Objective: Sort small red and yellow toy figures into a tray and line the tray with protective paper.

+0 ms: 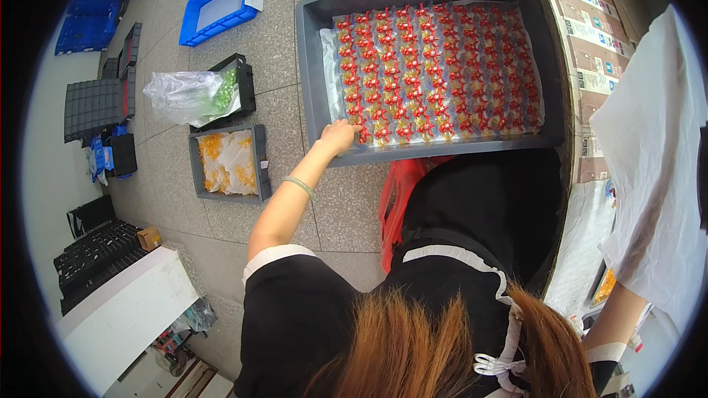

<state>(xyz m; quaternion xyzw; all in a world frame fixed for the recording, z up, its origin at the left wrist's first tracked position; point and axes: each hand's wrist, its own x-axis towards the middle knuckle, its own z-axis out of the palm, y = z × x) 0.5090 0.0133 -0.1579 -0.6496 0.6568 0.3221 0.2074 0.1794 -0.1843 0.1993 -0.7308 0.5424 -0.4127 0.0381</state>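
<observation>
At the near left corner of a large grey tray [313,66], my left hand [339,136] reaches over the rim. Its fingers are closed at a small red-topped piece [363,135], one of many in close rows on a white liner inside. On the far right my raised right arm goes behind a thin white sheet [649,169]. This sheet hangs in the air from my right hand, whose fingers it hides; the arm shows faintly through it.
A printed cardboard surface [590,51] borders the tray on the right. Left on the floor stand a grey crate [262,162] of orange pieces, a black crate [247,85] with green pieces and a clear bag [181,96], and blue crates [195,18]. A red stool [398,191] is beside my legs.
</observation>
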